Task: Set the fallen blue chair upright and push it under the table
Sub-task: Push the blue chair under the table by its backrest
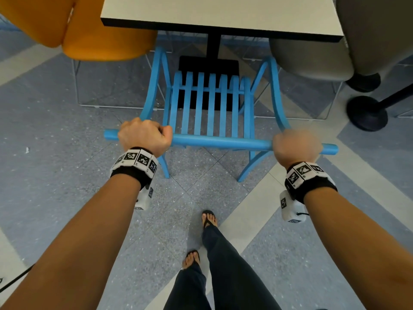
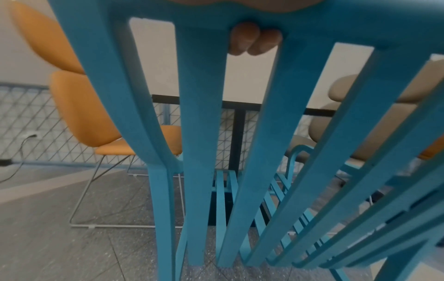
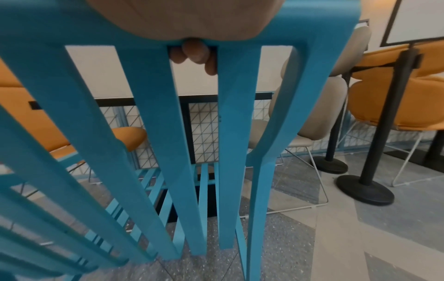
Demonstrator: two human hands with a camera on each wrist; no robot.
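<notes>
The blue slatted chair (image 1: 210,108) stands upright on its legs, facing the white table (image 1: 221,14), with its seat front near the table's near edge. My left hand (image 1: 145,136) grips the left part of the chair's top rail (image 1: 221,142), and my right hand (image 1: 296,145) grips the right part. In the left wrist view my left fingertips (image 2: 254,40) curl under the rail between the back slats (image 2: 204,133). The right wrist view shows my right fingertips (image 3: 194,53) wrapped under the rail too.
An orange chair (image 1: 89,27) stands at the table's left and a beige chair (image 1: 335,45) at its right. The table's black post and base (image 1: 212,63) sit ahead of the blue chair. A black stanchion base (image 1: 366,115) stands to the right. My feet (image 1: 201,238) are behind the chair.
</notes>
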